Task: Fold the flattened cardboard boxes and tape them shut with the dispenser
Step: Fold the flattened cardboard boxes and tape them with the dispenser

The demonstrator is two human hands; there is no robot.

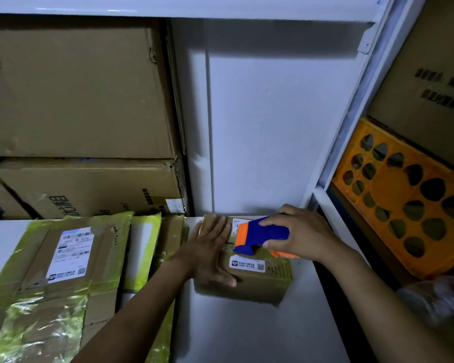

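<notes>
White shelving fills the view, and on its pale shelf board [233, 331] a small cardboard box [257, 284] sits close to the back wall, just right of a pile of flattened boxes [63, 260]. The left hand [210, 247] lies flat on the left half of the box's top, its fingers [216, 226] straight and pressed together, pointing at the wall, with the thumb spread out along the near edge. The right hand [304, 234] is curled round a blue and orange tape dispenser [262, 233], with the index finger over its top and the thumb beneath. It holds the dispenser on the box's top, just right of the left fingers, with the orange end toward them.

The box is brown, folded up into shape and slightly blurred. A white printed label [247, 264] sits near its front edge and yellowish tape runs down its right side. The flattened boxes carry yellow-green tape and a shipping label. Large cartons [76, 87] are stacked behind them, and an orange crate [404, 195] stands in the next bay to the right
</notes>
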